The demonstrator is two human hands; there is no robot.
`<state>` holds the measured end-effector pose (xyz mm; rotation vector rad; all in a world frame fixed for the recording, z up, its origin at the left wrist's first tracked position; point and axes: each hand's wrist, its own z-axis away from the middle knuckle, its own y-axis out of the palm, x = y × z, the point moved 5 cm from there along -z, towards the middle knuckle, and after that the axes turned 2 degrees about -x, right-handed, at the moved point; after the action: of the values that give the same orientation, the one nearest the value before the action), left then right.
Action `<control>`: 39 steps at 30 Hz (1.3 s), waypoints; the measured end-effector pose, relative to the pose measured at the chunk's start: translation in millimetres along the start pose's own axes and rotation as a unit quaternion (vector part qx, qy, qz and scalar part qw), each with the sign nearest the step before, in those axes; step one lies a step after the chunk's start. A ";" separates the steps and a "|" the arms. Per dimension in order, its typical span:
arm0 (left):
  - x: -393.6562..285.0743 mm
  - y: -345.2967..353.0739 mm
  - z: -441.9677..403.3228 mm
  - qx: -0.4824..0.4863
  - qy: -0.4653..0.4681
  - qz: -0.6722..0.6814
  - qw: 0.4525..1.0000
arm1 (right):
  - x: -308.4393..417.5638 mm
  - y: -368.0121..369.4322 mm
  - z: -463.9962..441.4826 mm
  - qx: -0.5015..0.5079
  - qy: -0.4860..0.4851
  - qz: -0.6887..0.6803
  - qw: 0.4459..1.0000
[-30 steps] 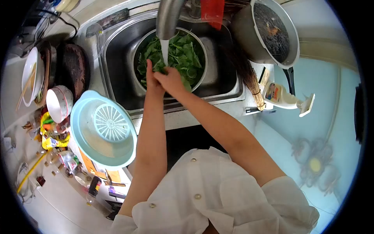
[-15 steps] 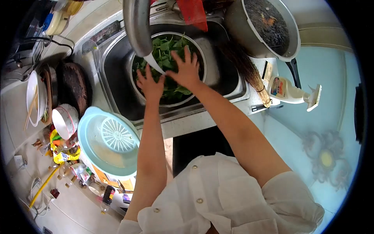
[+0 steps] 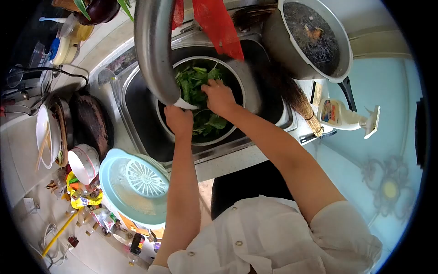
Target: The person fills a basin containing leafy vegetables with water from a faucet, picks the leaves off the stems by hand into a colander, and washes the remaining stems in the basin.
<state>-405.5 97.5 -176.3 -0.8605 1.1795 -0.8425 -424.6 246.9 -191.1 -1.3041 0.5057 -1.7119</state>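
Leafy greens (image 3: 194, 84) lie in a round metal bowl (image 3: 243, 86) inside the sink (image 3: 267, 109). Water runs from the faucet (image 3: 157, 50) into the bowl. My left hand (image 3: 179, 119) is at the bowl's left side, near the water, with its fingers curled down; what they hold, if anything, is hidden. My right hand (image 3: 220, 98) is over the greens at the right of the stream, its fingers bent and closed on some leaves.
A blue basin with a strainer (image 3: 114, 182) stands left of the sink, near stacked bowls (image 3: 83, 164). At the right are a large pot (image 3: 292, 55), a straw brush (image 3: 301, 102) and a spray bottle (image 3: 340, 114). A red mesh bag (image 3: 219, 29) hangs behind the faucet.
Both hands have gone from spread fingers to curled ones in the bowl. The view has shifted, so the sink and basin appear lower and the faucet larger.
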 end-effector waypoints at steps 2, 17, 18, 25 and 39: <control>-19.3 -28.8 1.6 0.028 0.040 -0.058 0.997 | 13.4 -17.4 5.6 0.019 -0.019 -0.006 1.000; -4.3 43.0 9.1 0.058 0.146 -0.164 0.974 | -5.3 13.3 8.4 0.112 -0.028 0.219 0.969; -3.5 50.7 7.9 0.080 0.142 -0.215 0.963 | -9.2 20.1 3.4 0.110 -0.028 0.219 0.969; -30.0 4.2 12.9 0.184 0.050 -0.146 0.971 | 4.2 1.3 21.3 0.154 0.007 0.144 0.978; -24.3 6.1 44.2 0.261 0.010 -0.181 0.948 | 11.1 3.6 52.0 0.177 -0.026 0.148 0.973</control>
<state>-366.0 127.0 -164.5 -0.6305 0.7593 -1.3928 -376.1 245.6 -169.0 -0.9603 0.3261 -1.4359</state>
